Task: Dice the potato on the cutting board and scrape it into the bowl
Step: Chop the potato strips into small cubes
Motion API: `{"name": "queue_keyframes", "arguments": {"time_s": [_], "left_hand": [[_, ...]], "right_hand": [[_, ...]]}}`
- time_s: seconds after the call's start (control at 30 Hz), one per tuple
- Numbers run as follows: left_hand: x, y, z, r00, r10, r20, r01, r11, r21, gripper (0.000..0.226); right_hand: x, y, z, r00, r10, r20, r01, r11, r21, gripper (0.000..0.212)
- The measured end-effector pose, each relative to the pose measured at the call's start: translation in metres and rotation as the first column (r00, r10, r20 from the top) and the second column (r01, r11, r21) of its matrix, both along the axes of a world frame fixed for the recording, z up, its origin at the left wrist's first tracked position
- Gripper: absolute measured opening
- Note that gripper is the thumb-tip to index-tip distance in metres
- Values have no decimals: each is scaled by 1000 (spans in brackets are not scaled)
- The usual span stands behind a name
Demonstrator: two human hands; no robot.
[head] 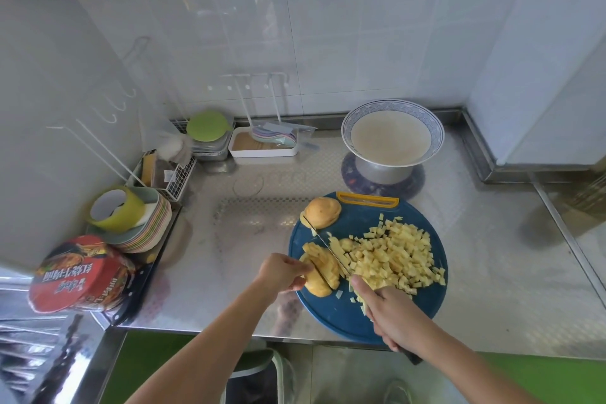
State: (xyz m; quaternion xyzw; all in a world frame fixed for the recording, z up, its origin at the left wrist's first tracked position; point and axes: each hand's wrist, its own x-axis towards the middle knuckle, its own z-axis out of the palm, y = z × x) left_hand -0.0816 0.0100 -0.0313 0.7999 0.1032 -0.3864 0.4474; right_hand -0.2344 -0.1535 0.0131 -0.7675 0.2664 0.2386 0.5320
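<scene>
A round blue cutting board (331,311) with an orange handle lies on the steel counter. A heap of potato dice (393,256) covers its right half. My left hand (283,272) presses down a sliced potato piece (323,269) at the board's left edge. My right hand (390,311) grips a knife (328,246) whose blade slants through those slices. A potato half (323,211) rests at the board's far left. The blue-rimmed bowl (436,131) stands behind the board on a metal pot.
A stack of plates with a green cup (131,220) and a red instant-noodle tub (82,275) sit at the left. A white tray (262,144), containers under a green lid (207,126) and a wire rack line the back wall. The counter's front edge runs just below the board.
</scene>
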Motion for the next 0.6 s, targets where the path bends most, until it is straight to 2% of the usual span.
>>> {"name": "queue_keyframes", "arguments": {"time_s": [0.2, 0.4, 0.6], "left_hand": [[-4, 16, -5, 996, 43, -81, -50, 995, -85, 25], [-2, 18, -5, 987, -96, -133, 82, 991, -106, 25], [5, 20, -8, 959, -207, -195, 175, 969, -172, 35]], "right_hand": [[-4, 20, -2, 999, 26, -29, -26, 1000, -7, 65], [4, 30, 6, 996, -11, -94, 19, 996, 87, 61], [6, 34, 3, 986, -5, -168, 19, 996, 82, 66]]}}
